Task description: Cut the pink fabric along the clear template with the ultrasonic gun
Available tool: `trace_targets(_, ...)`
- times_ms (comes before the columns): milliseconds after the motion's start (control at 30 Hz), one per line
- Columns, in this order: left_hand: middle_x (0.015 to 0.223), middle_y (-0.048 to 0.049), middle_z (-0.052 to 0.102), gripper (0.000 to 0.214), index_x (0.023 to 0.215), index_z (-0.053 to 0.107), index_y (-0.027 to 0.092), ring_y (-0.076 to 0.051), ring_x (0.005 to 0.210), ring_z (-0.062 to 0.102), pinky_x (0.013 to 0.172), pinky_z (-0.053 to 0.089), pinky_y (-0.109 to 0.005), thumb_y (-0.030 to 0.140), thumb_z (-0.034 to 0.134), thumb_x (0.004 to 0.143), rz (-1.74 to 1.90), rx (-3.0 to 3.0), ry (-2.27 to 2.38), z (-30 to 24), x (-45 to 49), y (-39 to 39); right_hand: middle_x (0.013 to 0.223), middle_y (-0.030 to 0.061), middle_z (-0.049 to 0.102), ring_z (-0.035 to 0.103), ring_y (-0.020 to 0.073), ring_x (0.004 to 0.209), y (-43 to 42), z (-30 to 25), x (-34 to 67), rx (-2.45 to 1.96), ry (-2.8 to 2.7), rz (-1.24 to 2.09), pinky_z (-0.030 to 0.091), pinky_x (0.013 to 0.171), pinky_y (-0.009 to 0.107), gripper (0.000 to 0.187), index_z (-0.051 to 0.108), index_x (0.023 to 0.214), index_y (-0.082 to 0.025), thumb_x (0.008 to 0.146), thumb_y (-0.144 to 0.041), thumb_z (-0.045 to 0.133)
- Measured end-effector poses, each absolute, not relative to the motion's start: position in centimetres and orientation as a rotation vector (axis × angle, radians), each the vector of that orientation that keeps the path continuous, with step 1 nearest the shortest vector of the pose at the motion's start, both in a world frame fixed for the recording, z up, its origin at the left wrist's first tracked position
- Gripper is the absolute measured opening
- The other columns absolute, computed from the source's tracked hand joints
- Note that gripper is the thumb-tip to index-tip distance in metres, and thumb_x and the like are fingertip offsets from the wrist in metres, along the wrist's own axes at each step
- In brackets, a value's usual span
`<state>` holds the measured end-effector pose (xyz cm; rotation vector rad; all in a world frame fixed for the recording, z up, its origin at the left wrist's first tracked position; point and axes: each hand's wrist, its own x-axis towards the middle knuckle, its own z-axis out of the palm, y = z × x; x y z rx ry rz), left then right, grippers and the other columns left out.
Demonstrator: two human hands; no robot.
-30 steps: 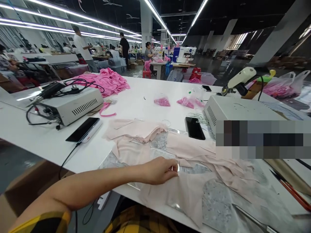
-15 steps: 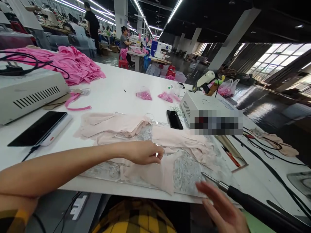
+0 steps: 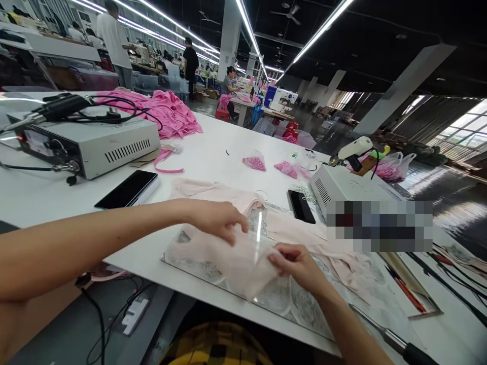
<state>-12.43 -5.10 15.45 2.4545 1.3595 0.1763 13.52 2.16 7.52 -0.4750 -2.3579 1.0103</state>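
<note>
My right hand (image 3: 299,261) pinches the edge of a sheer pale pink fabric piece (image 3: 236,258) between thumb and fingers, with that edge slightly raised. My left hand (image 3: 220,219) hovers over the same piece's far side, fingers apart and pointing right. Under the fabric lies a clear, scuffed sheet (image 3: 274,296) along the table's near edge. Behind my hands are a folded pale pink stack (image 3: 213,192) on the left and another pale pink stack (image 3: 335,248) on the right. A handheld tool with a metal tip (image 3: 393,339) and black handle rests beyond my right forearm.
Grey control boxes stand left (image 3: 125,147) and right (image 3: 350,185). Two phones (image 3: 127,190) (image 3: 301,205), small bags of pink bits (image 3: 254,161), a bright pink fabric heap (image 3: 171,114) and a tray with an orange-handled tool (image 3: 409,294) lie about. People work at machines behind.
My right hand has come from beside the black-handled tool leftward onto the fabric and pinched its edge. My left hand's pinch has opened. The view has swung left.
</note>
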Motion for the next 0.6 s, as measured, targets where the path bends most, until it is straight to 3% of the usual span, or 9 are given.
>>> trace_targets(67, 0.069, 0.0019, 0.061, 0.006, 0.093, 0.067, 0.019, -0.012, 0.059, 0.054, 0.056, 0.036, -0.02, 0.021, 0.063, 0.088, 0.246, 2.54, 1.441, 14.7, -14.6, -4.8, 0.059, 0.0004, 0.062, 0.055, 0.011, 0.047, 2.7, 8.5, 12.8, -0.495, -2.255, 0.819, 0.045, 0.043, 0.022, 0.023, 0.072, 0.079, -0.018, 0.09, -0.033, 0.058)
trace_targets(133, 0.075, -0.0018, 0.061, 0.015, 0.09, 0.064, 0.018, -0.013, 0.062, 0.053, 0.058, 0.036, -0.022, 0.021, 0.05, 0.094, 0.346, 2.639, 1.53, 14.0, -16.6, -4.8, 0.078, 0.0053, 0.069, 0.063, 0.0152, 0.067, 3.1, 9.2, 11.9, -0.457, -2.154, 0.612, 0.052, 0.058, 0.027, 0.014, 0.072, 0.094, -0.021, 0.09, -0.024, 0.058)
trace_targets(200, 0.08, -0.0038, 0.06, 0.022, 0.095, 0.062, 0.019, -0.013, 0.061, 0.051, 0.058, 0.035, -0.024, 0.02, 0.04, 0.098, 0.401, 2.742, 1.555, 13.0, -18.4, -5.3, 0.087, 0.0062, 0.069, 0.064, 0.0164, 0.077, 2.9, 8.9, 10.7, -0.342, -2.135, 0.452, 0.053, 0.065, 0.029, 0.019, 0.071, 0.099, -0.025, 0.086, -0.017, 0.06)
trace_targets(333, 0.075, -0.0031, 0.057, 0.024, 0.1, 0.063, 0.022, -0.012, 0.055, 0.047, 0.056, 0.036, -0.026, 0.013, 0.041, 0.094, 0.329, 2.922, 1.415, 9.5, -20.9, -7.3, 0.074, 0.0015, 0.067, 0.06, 0.0119, 0.062, 2.0, 6.0, 7.9, -0.048, -2.318, 0.285, 0.048, 0.056, 0.024, 0.021, 0.07, 0.088, -0.026, 0.082, -0.009, 0.06)
trace_targets(600, 0.088, -0.0056, 0.063, 0.034, 0.115, 0.06, 0.025, -0.013, 0.058, 0.053, 0.057, 0.039, -0.027, 0.005, 0.045, 0.09, 0.171, 3.014, 1.326, 5.8, -21.7, -9.0, 0.077, 0.0033, 0.068, 0.059, 0.0131, 0.063, 1.9, 3.8, 6.8, 0.048, -2.58, 0.173, 0.047, 0.056, 0.025, 0.022, 0.065, 0.094, -0.022, 0.086, -0.007, 0.051)
